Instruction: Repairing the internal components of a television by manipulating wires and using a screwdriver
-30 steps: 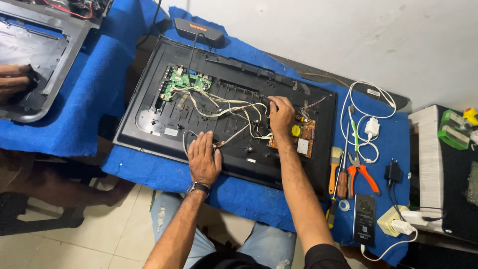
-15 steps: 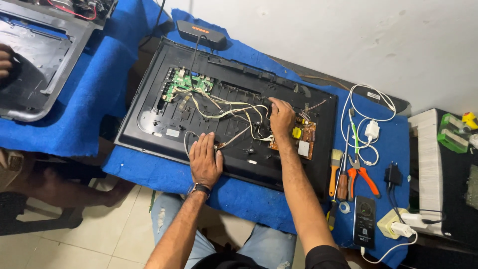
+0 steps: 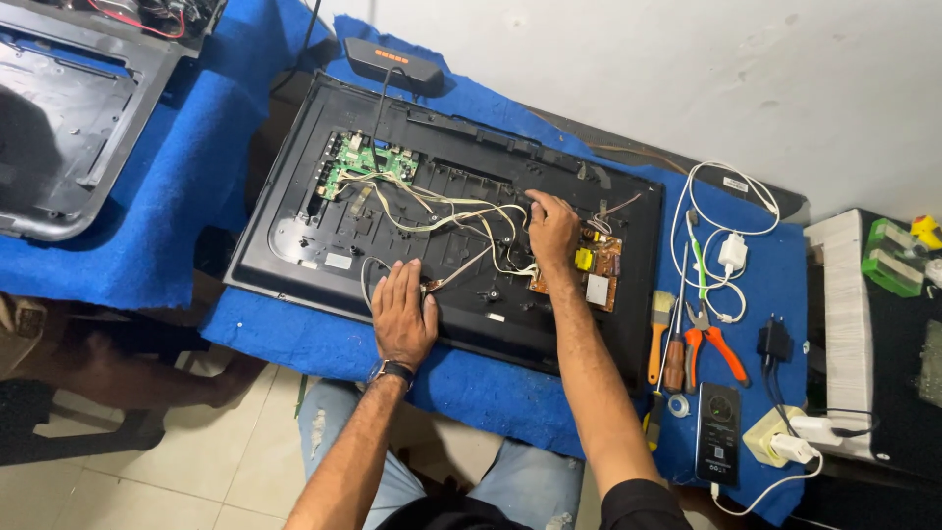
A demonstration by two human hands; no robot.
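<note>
Fingers (image 3: 533, 201) on flat black panel (image 3: 461, 294)

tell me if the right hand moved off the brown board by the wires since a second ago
No. The right hand rests at the same spot, just left of the brown circuit board, fingers on the white wires, as before.

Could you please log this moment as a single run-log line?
left hand: flat on open TV back panel | right hand: fingers at white wires beside power board

Bench: my blue cloth (image 3: 294, 334) covers it.
On cloth: open TV panel (image 3: 324, 250), pliers (image 3: 714, 344), phone (image 3: 718, 434).
</note>
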